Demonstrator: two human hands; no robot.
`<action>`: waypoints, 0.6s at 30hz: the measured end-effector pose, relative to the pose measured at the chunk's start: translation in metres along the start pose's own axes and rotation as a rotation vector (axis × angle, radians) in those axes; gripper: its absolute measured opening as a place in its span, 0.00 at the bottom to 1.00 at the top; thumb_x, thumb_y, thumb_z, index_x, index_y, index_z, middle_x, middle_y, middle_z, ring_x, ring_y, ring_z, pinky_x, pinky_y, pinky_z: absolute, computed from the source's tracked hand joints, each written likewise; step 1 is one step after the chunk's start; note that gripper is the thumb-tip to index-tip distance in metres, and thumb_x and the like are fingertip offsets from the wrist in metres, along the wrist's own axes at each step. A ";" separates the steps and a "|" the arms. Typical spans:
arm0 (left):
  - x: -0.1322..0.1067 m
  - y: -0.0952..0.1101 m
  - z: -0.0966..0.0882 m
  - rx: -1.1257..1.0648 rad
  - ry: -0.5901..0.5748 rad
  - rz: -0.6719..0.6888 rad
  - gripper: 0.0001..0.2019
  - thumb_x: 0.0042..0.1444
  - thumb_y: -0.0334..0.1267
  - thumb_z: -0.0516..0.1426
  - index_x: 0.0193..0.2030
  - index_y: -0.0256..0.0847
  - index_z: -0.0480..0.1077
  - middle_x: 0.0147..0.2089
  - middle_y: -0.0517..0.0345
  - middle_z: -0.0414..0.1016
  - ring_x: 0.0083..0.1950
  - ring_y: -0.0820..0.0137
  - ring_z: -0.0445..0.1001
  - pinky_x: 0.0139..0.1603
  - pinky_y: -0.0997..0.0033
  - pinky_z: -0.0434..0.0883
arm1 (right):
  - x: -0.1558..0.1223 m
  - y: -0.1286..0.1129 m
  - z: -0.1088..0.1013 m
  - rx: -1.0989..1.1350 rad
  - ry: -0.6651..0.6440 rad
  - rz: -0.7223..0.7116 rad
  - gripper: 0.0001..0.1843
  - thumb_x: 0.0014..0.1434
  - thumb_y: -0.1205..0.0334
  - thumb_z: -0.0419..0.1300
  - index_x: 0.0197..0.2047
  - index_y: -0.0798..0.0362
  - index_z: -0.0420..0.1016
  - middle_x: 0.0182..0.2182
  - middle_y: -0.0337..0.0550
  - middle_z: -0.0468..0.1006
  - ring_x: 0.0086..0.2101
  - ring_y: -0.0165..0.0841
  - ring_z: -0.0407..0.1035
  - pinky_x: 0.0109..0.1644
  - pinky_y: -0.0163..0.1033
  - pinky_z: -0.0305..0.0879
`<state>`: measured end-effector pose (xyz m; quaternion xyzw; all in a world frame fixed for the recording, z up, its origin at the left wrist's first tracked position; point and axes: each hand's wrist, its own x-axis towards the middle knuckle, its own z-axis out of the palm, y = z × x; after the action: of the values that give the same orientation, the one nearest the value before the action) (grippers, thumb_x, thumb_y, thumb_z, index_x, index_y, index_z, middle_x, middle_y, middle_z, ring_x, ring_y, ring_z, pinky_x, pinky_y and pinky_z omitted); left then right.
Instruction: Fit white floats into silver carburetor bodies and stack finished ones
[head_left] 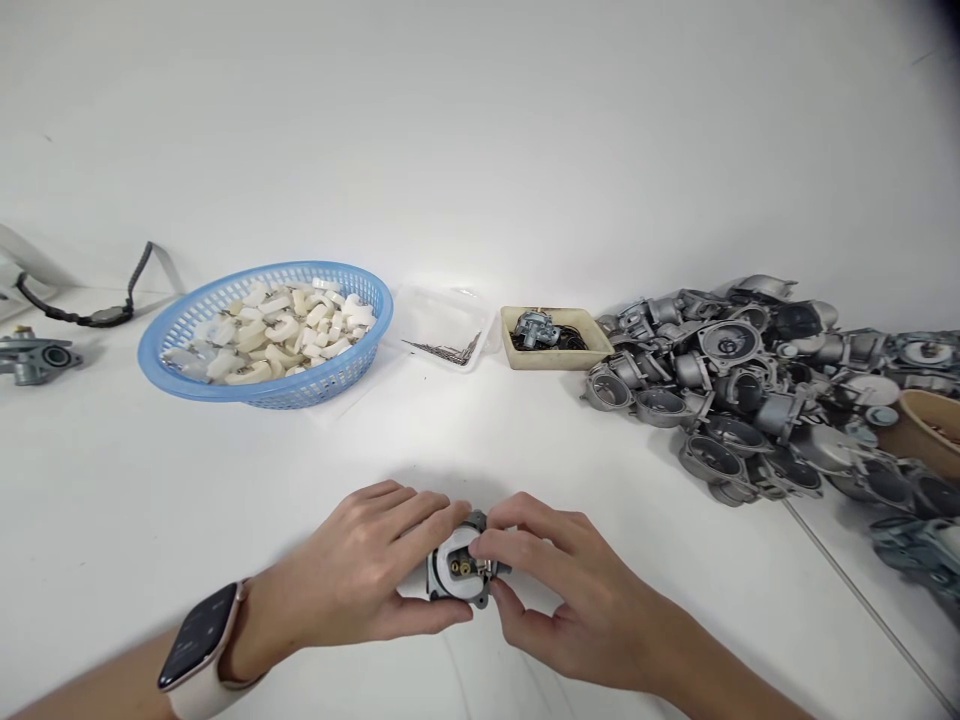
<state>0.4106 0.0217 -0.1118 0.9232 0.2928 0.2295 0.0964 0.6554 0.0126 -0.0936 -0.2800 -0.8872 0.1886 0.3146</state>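
A small metal carburetor (pixel 480 602) with its bowl side up is held low in the middle of the head view. Its white plastic float (pixel 448 578) is seated around two brass jets (pixel 460 567). My left hand (pixel 367 565) wraps the carburetor's left side, thumb along the near edge and fingers over the far edge. From the right, my right hand (pixel 566 590) closes thumb and fingers at the float's hinge side, with the index fingertip over the float. Whatever is pinched there is hidden by the fingers.
Behind stand a blue basket (pixel 266 397) of white floats, a clear tray (pixel 480 350) with thin metal pins (pixel 450 352), and a cream tray (pixel 555 358) of dark small parts. Metal float bowls (pixel 712 455) heap up at right. Another carburetor (pixel 34 360) and a watch (pixel 105 317) lie left.
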 end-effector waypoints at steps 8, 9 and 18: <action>0.000 0.000 0.000 -0.006 0.006 -0.001 0.28 0.61 0.54 0.61 0.60 0.37 0.63 0.48 0.49 0.79 0.44 0.60 0.80 0.42 0.60 0.75 | 0.000 -0.001 -0.001 -0.007 -0.003 -0.010 0.20 0.58 0.74 0.55 0.53 0.49 0.68 0.41 0.41 0.74 0.37 0.26 0.71 0.37 0.30 0.67; 0.000 0.000 0.000 -0.008 0.006 -0.002 0.28 0.61 0.54 0.61 0.60 0.37 0.63 0.48 0.49 0.79 0.44 0.60 0.80 0.42 0.61 0.75 | 0.000 -0.001 0.000 -0.010 -0.006 -0.007 0.20 0.58 0.74 0.55 0.53 0.49 0.68 0.41 0.41 0.74 0.37 0.26 0.71 0.37 0.30 0.67; 0.001 0.000 -0.001 -0.003 0.006 0.000 0.28 0.62 0.54 0.61 0.60 0.37 0.63 0.48 0.49 0.79 0.44 0.61 0.80 0.42 0.61 0.75 | 0.001 -0.003 -0.001 -0.029 -0.013 0.018 0.19 0.59 0.73 0.54 0.52 0.49 0.68 0.42 0.40 0.74 0.38 0.26 0.72 0.36 0.30 0.66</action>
<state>0.4109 0.0220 -0.1110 0.9222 0.2929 0.2329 0.0971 0.6545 0.0108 -0.0909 -0.2912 -0.8893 0.1805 0.3030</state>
